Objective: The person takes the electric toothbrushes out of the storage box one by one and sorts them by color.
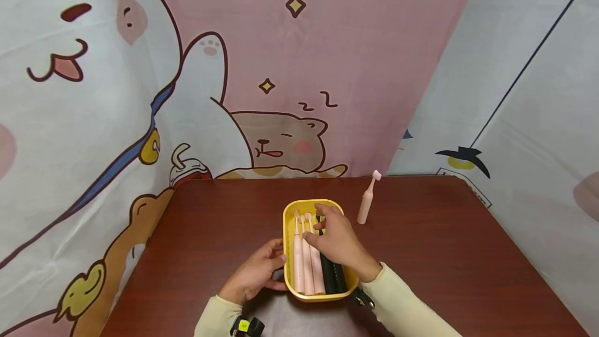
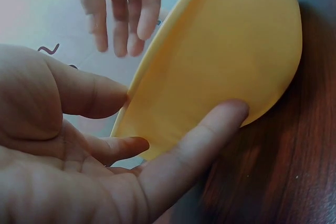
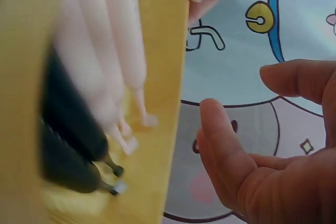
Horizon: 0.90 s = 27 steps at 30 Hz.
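A yellow bin (image 1: 315, 298) stands on the table with three pink electric toothbrushes (image 1: 306, 269) and two black ones (image 1: 333, 277) lying side by side in it, heads toward the far end. My left hand (image 1: 256, 270) touches the bin's left side; in the left wrist view its thumb (image 2: 100, 94) meets the rim and another finger lies straight along the outer wall. Over the bin's far right part hovers my right hand (image 1: 338, 234), thumb and fingers apart with nothing between them. It partly hides the black toothbrushes' heads.
Behind the bin to the right, another pink electric toothbrush (image 1: 366, 206) stands upright on the brown table (image 1: 444, 254). Cloth with cartoon animals (image 1: 290, 139) hangs along the table's back and sides.
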{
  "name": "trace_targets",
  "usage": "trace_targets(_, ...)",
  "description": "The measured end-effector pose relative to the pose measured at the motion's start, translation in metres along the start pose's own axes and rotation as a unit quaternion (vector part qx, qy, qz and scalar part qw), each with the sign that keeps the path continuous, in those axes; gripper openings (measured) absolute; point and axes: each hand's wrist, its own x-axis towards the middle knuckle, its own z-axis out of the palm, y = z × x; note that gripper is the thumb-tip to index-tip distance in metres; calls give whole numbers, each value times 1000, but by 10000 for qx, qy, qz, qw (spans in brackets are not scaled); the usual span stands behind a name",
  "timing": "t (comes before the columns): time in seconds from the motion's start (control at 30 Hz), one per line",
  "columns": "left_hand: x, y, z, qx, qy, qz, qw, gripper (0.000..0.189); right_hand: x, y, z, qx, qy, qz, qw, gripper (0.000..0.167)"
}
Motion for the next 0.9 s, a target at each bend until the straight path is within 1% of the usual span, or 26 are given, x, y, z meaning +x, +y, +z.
trace_targets(0.13, 0, -1, 0, -32, -9, -25, 10000, 52, 3, 7, 10, 292, -362, 161, 9988, 76)
trace_targets(0.2, 0, -1, 0, -25, -3, -23, 10000, 52, 3, 10, 15, 530, -597, 290, 9964, 77)
trace_targets(0.27, 0, 0, 0, 13, 2, -4, 10000, 52, 4, 13, 19, 821, -813, 459, 9922, 79)
trace_targets(0.37, 0, 0, -1, 53, 6, 21, 10000, 51, 4, 15, 23, 1293, -1083, 808, 9824, 79)
trace_targets(0.5, 0, 1, -1, 66, 12, 15, 10000, 50, 4, 17, 27, 1664, -1294, 1118, 9711, 77)
trace_targets(0.67, -1, 1, -1, 66, 16, 11, 10000, 50, 3, 20, 34, 2032, -1547, 1246, 9588, 80)
trace_targets(0.77, -1, 1, -1, 59, 6, 3, 10000, 50, 1, 21, 37, 2130, -1620, 1277, 9550, 82)
trace_targets(0.9, -1, 2, -1, 57, -19, 4, 10000, 51, 0, 20, 39, 2144, -1667, 1311, 9534, 84)
